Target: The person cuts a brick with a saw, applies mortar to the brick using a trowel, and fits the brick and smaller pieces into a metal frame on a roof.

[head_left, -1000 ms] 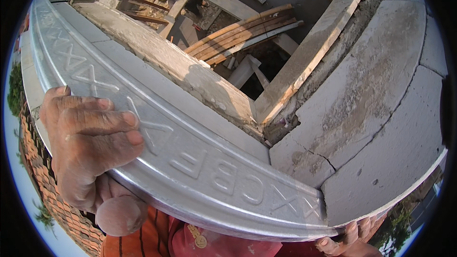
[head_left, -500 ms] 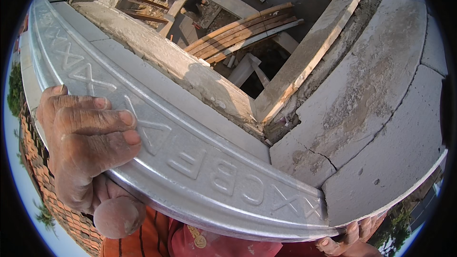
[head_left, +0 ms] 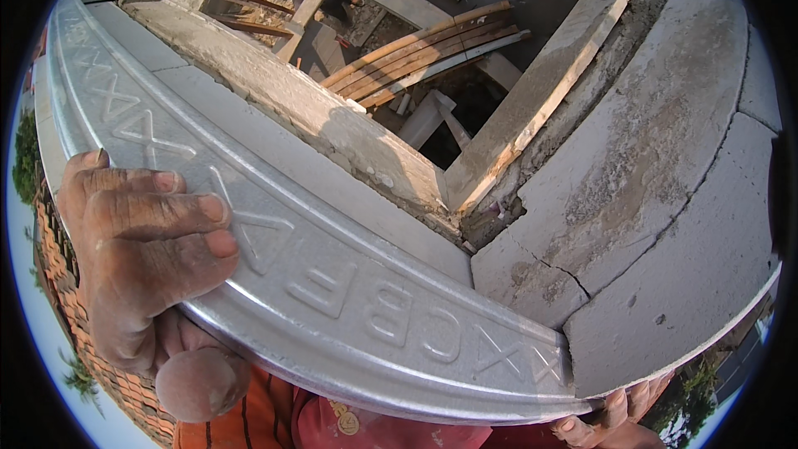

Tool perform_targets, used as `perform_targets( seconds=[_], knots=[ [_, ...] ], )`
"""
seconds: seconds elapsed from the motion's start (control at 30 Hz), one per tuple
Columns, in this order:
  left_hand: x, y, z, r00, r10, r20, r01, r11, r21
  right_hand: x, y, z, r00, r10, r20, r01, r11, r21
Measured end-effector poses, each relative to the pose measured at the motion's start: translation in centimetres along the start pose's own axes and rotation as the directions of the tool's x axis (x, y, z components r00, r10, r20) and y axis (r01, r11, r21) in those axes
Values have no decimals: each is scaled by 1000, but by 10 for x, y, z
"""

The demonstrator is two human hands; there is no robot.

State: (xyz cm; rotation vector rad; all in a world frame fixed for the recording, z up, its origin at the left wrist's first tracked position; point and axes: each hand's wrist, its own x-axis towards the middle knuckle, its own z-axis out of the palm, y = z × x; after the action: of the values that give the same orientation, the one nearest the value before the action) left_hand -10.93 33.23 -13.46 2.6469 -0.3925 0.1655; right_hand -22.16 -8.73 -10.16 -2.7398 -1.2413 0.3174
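Note:
A long silvery metal channel [head_left: 391, 308] with raised lettering and ridged edges lies along the top of a pale block wall [head_left: 208, 96]. It runs from the far left to the near right. My left hand [head_left: 137, 258] is closed around its outer edge, with fingers over the top face and the thumb below. At the near right end, my right hand [head_left: 619, 416] has bent fingers against the channel's end and the lower edge of a wall block [head_left: 665, 316]. Part of that hand is hidden beneath the edge.
Inside the walls, far below, lie several wooden boards [head_left: 424, 54] and rubble. A person [head_left: 337, 8] is down there. A concrete ledge [head_left: 557, 83] borders the opening. One block has a crack [head_left: 561, 274]. A tiled roof [head_left: 91, 333] slopes down at the left.
My left hand and the far part of the channel have shifted slightly left. The channel's near right end and my right hand stay almost in place.

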Motion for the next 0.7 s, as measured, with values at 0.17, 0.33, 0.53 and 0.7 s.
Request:
perform_targets(
  seconds=[0.17,0.33,0.53,0.7],
  knots=[
    [2,6,-2,999,-34,30,34,999,19,-1,2,1,1000,-6,1,6,1000,-3],
    [5,0,3,1000,9,-1,-9,1000,9,-4,2,-1,1000,3,-2,-3,1000,4],
    [-9,2,0,998,1,-59,0,1000,12,-11,7,-6,1000,-21,-9,21,1000,-2],
    [2,-12,9,997,80,-13,-80,996,47,-10,-2,-3,999,35,-1,-35,999,-6]
  ],
)
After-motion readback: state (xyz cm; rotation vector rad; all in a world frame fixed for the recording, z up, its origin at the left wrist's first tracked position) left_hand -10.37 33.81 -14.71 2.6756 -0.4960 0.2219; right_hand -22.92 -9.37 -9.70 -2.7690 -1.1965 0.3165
